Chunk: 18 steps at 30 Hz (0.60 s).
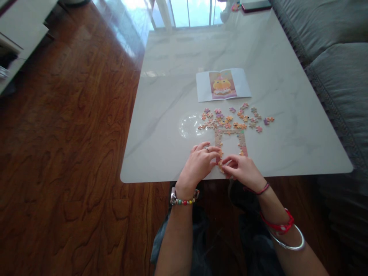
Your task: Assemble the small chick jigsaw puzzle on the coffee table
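Note:
A partly joined puzzle frame (230, 131) lies near the table's front edge, with bare tabletop inside its border. My left hand (202, 161) rests along the frame's left side, fingers stretched out over the lower left corner. Against that same corner, my right hand (240, 167) pinches a small orange puzzle piece (220, 165) between thumb and forefinger. Fingers hide part of the frame's bottom side. Just beyond the frame, loose puzzle pieces (227, 122) in orange, pink and purple are scattered.
A folded picture sheet (224, 84) showing a yellow figure lies behind the loose pieces. The white marbled table (161, 153) has a front edge close to my wrists. At the far end sits a dark flat object (255, 5). A grey sofa (342, 76) flanks the right side.

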{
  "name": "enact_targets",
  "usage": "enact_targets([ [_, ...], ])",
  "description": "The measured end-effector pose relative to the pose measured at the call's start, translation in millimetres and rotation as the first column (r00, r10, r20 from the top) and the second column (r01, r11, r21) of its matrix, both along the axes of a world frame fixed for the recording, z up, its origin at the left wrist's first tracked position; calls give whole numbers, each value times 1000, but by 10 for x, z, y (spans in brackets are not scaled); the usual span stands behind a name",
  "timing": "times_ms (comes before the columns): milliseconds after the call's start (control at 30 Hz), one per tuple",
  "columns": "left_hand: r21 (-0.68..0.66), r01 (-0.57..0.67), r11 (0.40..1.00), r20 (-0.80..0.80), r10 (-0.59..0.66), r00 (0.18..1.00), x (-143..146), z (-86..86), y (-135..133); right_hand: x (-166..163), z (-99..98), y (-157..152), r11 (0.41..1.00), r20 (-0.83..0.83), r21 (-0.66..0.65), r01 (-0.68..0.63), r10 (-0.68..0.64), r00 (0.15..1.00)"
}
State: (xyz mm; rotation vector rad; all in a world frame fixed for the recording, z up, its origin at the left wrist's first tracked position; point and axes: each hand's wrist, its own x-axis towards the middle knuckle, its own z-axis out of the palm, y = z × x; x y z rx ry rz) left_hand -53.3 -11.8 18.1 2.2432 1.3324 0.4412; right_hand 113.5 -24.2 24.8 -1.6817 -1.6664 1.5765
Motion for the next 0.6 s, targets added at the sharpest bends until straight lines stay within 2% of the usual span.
enact_targets([
  [433,-45,-36,998,-32,34,999,38,-10,-8,-27,-37,-34,1000,-14,12,-6,6,1000],
  [600,-32,-41,999,-26,41,999,38,-7,-16,124,7,29,996,-209,-81,37,-54,976],
])
